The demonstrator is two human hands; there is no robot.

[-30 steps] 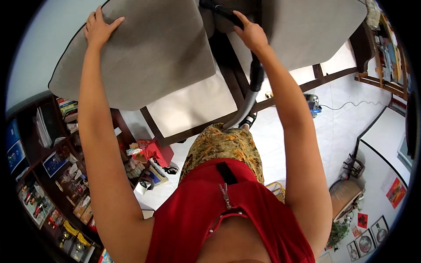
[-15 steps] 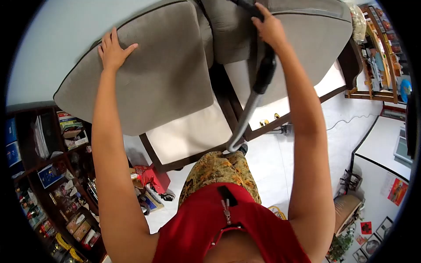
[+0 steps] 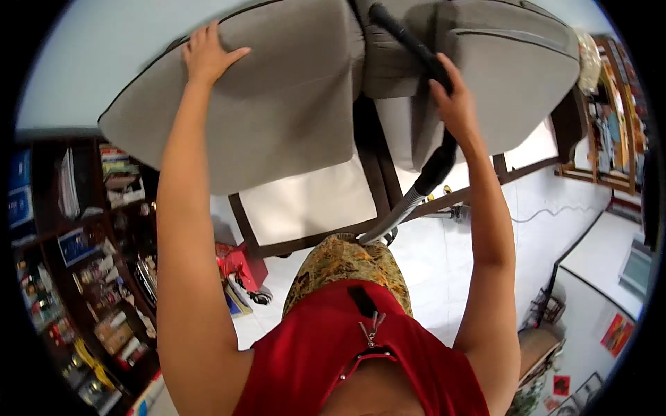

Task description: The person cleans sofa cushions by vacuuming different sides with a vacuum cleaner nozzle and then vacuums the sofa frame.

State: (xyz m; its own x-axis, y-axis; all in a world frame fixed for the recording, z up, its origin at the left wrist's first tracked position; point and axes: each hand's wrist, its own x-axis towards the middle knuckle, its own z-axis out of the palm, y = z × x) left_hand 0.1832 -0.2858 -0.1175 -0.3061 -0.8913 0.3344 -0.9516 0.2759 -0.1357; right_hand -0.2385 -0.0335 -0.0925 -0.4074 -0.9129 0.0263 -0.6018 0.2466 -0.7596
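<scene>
My left hand (image 3: 208, 57) lies with fingers spread on the upper edge of a large grey sofa cushion (image 3: 284, 104), which is tilted up off the pale sofa base (image 3: 305, 201). In my right hand (image 3: 456, 104) is the black handle of a vacuum cleaner wand (image 3: 409, 45), fingers wrapped round it. The wand's open end points up and left, over another grey cushion (image 3: 388, 69) at the back. From the handle's lower end a grey ribbed hose (image 3: 395, 218) runs down toward my legs. A further grey cushion (image 3: 510, 90) stands tilted at right.
Dark shelves (image 3: 90, 229) full of books and small items stand at left. A red box (image 3: 246, 267) sits on the floor beside the sofa's dark wooden frame (image 3: 312, 237). At right are a wooden rack (image 3: 614, 125), a thin cable (image 3: 551, 211) and a white cabinet (image 3: 596, 277).
My right hand has drawn the wand back toward me, and its end has come into view. The left hand stays on the cushion edge. The whole view has shifted slightly.
</scene>
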